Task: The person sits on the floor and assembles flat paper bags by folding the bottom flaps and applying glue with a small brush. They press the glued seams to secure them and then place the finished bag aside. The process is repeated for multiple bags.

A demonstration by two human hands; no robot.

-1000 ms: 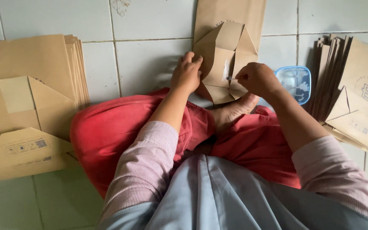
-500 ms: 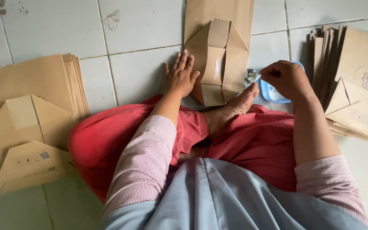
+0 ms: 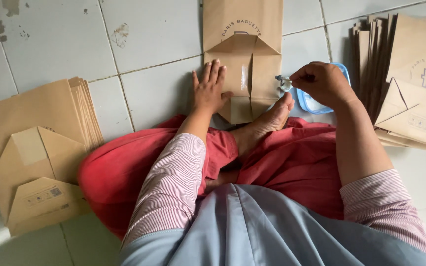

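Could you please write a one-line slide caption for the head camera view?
Left hand presses a folded brown paper bag flat on the tiled floor; right hand holds a small tool over a blue tub.

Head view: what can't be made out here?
- Blue tub: contents unclear; the right hand covers most of it.
- Small tool at the right fingertips: too small to identify.
- Paper bag under the left hand: top cut off by the frame edge.
- Right bag stack: cut off by the right edge.
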